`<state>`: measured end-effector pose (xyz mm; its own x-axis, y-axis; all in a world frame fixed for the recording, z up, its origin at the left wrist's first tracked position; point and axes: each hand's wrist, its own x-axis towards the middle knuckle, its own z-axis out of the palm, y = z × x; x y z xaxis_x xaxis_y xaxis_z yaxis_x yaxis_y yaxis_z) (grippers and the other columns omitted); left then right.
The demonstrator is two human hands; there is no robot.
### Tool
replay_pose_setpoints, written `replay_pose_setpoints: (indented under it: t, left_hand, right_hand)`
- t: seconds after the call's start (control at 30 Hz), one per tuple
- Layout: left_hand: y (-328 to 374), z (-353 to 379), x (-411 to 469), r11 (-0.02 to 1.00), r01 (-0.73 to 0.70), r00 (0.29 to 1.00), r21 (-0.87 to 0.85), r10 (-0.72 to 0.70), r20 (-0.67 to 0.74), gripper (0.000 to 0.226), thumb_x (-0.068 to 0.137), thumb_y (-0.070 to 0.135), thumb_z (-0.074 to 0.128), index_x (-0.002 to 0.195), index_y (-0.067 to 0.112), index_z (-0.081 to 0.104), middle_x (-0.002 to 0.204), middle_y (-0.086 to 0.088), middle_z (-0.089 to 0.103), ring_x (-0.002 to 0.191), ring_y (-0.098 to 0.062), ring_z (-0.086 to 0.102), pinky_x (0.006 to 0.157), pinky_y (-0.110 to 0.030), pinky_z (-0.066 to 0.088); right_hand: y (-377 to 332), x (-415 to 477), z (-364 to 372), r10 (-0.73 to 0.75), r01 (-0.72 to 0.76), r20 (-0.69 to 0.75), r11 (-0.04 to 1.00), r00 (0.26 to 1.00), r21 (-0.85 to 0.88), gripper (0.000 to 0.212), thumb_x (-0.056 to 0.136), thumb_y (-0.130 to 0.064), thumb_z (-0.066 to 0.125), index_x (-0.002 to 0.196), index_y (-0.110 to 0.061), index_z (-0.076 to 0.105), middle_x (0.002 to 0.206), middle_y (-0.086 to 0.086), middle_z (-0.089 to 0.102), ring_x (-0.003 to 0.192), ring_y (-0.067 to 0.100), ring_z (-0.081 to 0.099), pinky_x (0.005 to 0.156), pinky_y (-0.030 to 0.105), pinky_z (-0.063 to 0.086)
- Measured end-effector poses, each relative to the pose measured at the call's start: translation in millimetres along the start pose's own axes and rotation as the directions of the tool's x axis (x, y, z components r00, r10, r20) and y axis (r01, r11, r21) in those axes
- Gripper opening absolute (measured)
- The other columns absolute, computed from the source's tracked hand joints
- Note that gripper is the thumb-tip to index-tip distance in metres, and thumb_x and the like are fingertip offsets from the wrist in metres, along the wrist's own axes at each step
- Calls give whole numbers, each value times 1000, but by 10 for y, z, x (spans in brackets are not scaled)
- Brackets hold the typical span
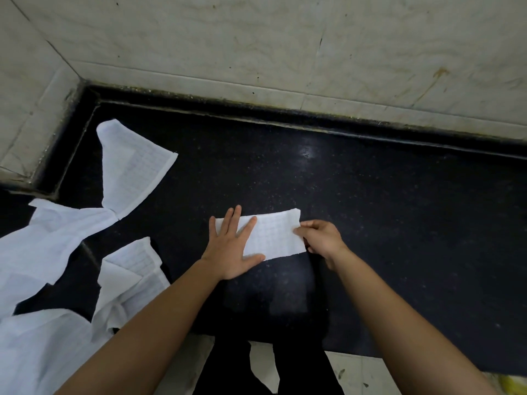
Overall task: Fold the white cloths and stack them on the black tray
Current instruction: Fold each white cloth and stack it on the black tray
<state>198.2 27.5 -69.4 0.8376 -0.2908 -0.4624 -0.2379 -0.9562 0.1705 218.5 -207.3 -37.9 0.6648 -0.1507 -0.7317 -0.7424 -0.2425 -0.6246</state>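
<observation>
at the far left the unfolded cloths [42, 246] lie in a loose heap on the black counter [385, 201]. they are white w/ a fine grid pattern, crumpled and overlapping each other. one of them reaches up toward the corner where the tiled wall [256, 38] meets the counter. another, half doubled over, lies nearer to the person. the left forearm passes just beside this near one, and it is not possible to tell if they touch. the heap is apart from the work spot, w/ a strip of bare counter between.

in the middle lies the folded cloth [275, 235], a narrow strip flat on the counter, long side going left-right. the left hand [231, 249] presses on its left end, palm down, fingers straight and a bit spread, thumb out along the near edge. the right hand [322, 238] is at the right short end. its thumb and fingertips pinch this edge and the other fingers are curled in.

to the right the counter is dark and shiny, w/ a light reflection on it. below the front edge there are dark trousers [228, 366] and a pale floor [356, 374].
</observation>
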Motion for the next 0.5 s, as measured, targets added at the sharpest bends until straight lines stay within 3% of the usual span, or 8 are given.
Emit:
replay_pose_setpoints:
  t: [0.07,0.13,0.17,0.23,0.27,0.33,0.37,0.5]
  left_hand:
    - [41,-48,-71,992,63,992,-109,-74,-103,91,89,73,41,157,31,-3,162,-9,-24,150,-28,-21,120,-57,-5]
    - [63,-73,-162,922,175,935,-345,-265,-235,82,93,62,46,157,29,8,164,-10,-11,152,-28,-8,120,-52,5]
    - [44,-97,-220,835,240,877,-495,-405,-258,76,95,55,50,156,26,15,164,-12,0,151,-29,4,119,-50,13]
    - [-53,-129,-273,531,323,771,-784,-628,-108,66,98,42,53,153,16,28,157,-14,22,142,-30,28,116,-47,29]
    - [-110,-160,-286,328,336,751,-883,-659,41,61,99,38,51,151,14,31,152,-14,32,135,-28,40,113,-45,36]
    - [-205,-235,-354,-59,320,758,-946,-584,292,51,102,34,46,148,14,37,139,-10,50,115,-21,56,101,-41,48]
    - [-239,-268,-391,-172,312,766,-934,-536,354,44,104,32,43,144,15,40,131,-8,56,108,-19,59,96,-40,50]
    - [-412,-268,-457,-296,297,779,-908,-475,410,41,105,29,40,142,13,45,125,-8,63,111,-20,62,102,-47,49]
  right_hand:
    - [-43,-66,6,-18,18,15,1000,1000,4,11,88,-19,72,99,-17,72,93,0,76,73,9,65,54,17,46]
    - [-70,-104,29,-43,42,25,998,999,39,15,85,-18,76,100,-16,72,95,0,77,79,11,70,60,17,52]
    - [-100,-128,70,-62,60,30,996,998,62,18,83,-17,78,100,-17,72,96,0,77,85,13,73,70,21,56]
    - [-160,-155,170,-100,96,42,992,994,82,23,79,-16,81,101,-18,73,98,1,77,93,16,74,86,31,59]
    - [-189,-165,239,-123,118,53,990,991,80,24,79,-16,82,100,-19,73,98,1,77,93,17,73,90,33,58]
    - [-243,-184,436,-165,162,71,986,984,43,23,78,-17,83,97,-23,73,94,1,74,91,15,71,91,32,57]
    - [-261,-192,545,-189,188,78,982,979,11,22,79,-18,83,96,-24,72,91,-1,71,88,13,69,90,30,56]
    - [-317,-211,1032,-281,294,97,940,955,-174,19,83,-23,78,97,-31,69,78,-13,63,80,5,63,81,21,53]
